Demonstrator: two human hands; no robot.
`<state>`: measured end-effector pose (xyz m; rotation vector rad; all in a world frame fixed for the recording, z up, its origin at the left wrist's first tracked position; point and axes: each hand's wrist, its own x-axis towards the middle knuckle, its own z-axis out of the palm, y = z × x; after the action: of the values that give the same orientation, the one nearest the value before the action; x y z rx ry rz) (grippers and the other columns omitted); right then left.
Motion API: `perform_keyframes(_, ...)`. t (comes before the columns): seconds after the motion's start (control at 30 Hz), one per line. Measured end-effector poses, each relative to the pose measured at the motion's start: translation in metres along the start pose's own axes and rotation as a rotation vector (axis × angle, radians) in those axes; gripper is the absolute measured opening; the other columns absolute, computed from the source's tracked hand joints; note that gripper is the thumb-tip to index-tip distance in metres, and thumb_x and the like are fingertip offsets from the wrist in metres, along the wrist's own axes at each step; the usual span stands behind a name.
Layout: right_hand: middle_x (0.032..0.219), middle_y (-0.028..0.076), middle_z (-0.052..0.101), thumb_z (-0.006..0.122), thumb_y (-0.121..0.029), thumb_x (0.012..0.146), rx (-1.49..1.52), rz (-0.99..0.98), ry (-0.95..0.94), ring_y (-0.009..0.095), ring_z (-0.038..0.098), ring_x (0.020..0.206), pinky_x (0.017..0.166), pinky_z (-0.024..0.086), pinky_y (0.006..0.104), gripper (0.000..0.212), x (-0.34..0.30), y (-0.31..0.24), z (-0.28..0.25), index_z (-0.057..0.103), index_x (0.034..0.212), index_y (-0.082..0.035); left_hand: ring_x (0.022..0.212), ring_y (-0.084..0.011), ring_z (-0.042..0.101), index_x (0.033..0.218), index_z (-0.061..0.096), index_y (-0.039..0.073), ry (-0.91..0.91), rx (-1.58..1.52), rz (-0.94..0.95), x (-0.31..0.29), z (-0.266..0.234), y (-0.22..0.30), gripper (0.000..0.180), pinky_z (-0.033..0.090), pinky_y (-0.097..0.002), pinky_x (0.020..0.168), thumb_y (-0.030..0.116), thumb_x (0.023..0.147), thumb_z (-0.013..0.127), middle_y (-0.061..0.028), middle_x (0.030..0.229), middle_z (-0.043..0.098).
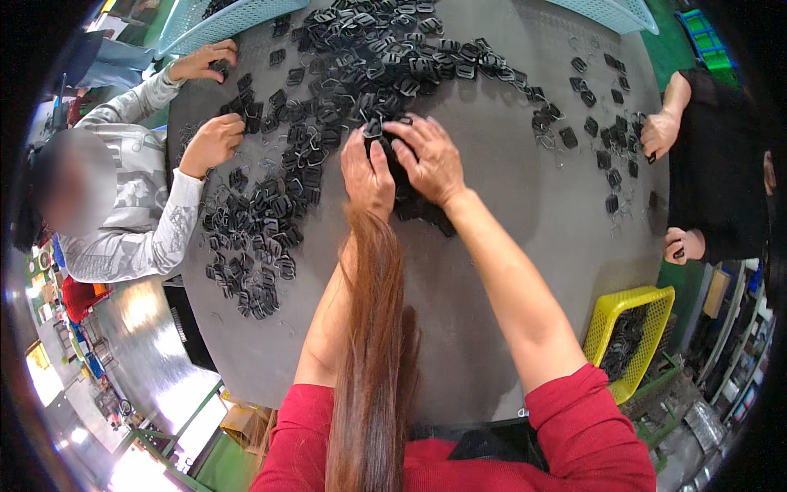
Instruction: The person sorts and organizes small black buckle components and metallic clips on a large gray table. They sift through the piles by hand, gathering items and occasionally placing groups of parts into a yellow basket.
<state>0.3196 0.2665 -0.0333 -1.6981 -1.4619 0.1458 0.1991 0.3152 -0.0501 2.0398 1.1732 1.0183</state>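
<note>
1. While a yellow perforated plastic basket [601, 321] is standing at the near right, both bare hands are working farther in over the grey tabletop [512, 148].
2. The left hand [369, 180] and right hand [433, 160] are curling around a dense clump of small black rectangular buckles [426, 215]; whether either is pinching a single piece, I cannot tell.
3. These buckles are probably going to feel light, stiff and a little slippery; their flat outer edges look best for gripping, since the thin grey loops could be snagging.
4. Beyond, a loose heap of similar black pieces [361, 49] is spreading left and far, toward a pale-blue perforated basket [221, 29].
</note>
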Motion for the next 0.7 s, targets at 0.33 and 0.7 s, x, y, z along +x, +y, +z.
perform_keyframes(0.33,0.108,0.007,0.057,0.063,-0.021,0.086,1.176,1.049,0.233,0.013,0.054,0.095,0.084,0.044,0.0247,0.041,-0.136,-0.114,-0.037,0.050,0.120,-0.003,0.101,-0.0154,0.052,0.124,0.044,0.001,-0.003,-1.185,-0.873,-0.141,-0.048,0.084,0.031,0.045,-0.0272,0.086,0.009,0.093,0.043,-0.0084,0.114,0.053)
perform_keyframes(0.7,0.096,0.004,0.062,0.069,-0.009,0.070,0.472,1.285,0.081,0.015,0.058,0.084,0.062,0.049,0.0353,0.039,-0.242,-0.123,-0.157,0.059,0.108,-0.010,0.123,-0.0309,0.038,0.113,0.055,0.010,-0.459,0.212,0.271,-0.181,-0.208,0.029,0.035,0.030,-0.0440,0.101,0.010,0.078,0.058,-0.0100,0.120,0.052)
